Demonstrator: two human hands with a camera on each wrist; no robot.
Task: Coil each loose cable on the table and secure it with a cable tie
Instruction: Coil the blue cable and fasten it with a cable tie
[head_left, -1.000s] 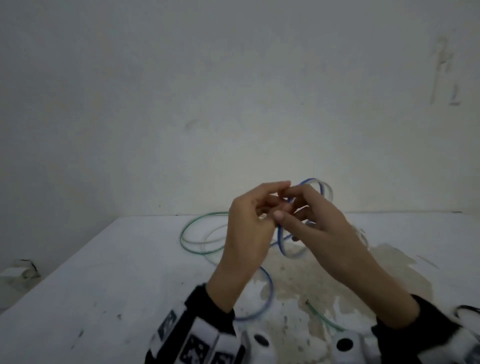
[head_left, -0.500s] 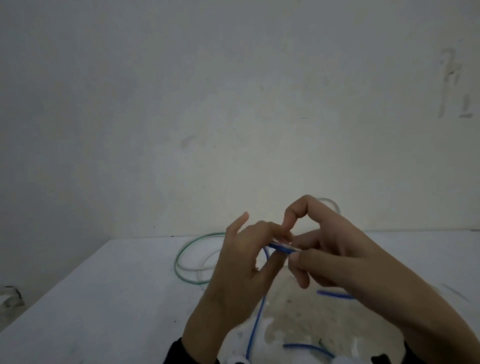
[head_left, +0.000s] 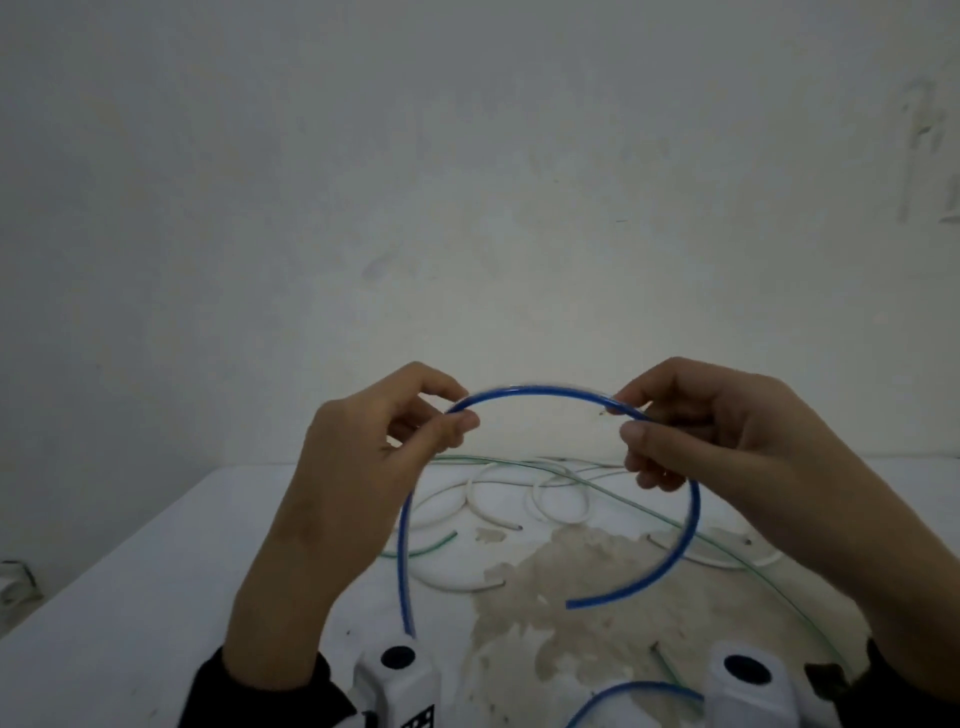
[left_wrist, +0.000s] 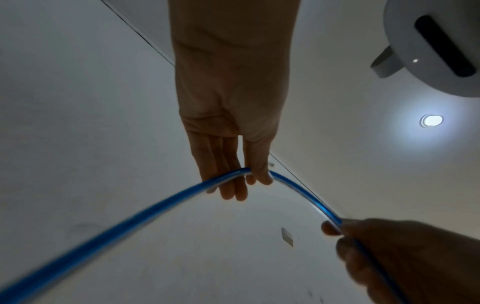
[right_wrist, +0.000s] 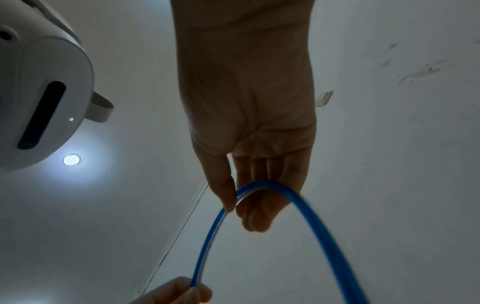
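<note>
Pinching the blue cable (head_left: 530, 391) above the table (head_left: 130, 597), the left hand (head_left: 363, 467) and right hand (head_left: 727, 441) hold an arch between them; its left run drops behind a wrist camera (head_left: 397, 680), hidden, while its right end hangs free.

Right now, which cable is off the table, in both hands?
The blue cable: left hand and right hand pinch it; white cables and green cable lie flat.

A white-topped table (head_left: 130, 597) carries a large brownish patch of worn, peeling surface (head_left: 587, 582); beyond the patch lie loose white cable loops (head_left: 561, 499), thin green cable (head_left: 675, 530) crosses them, and another blue cable piece (head_left: 634, 691) lies at the patch's near edge
</note>
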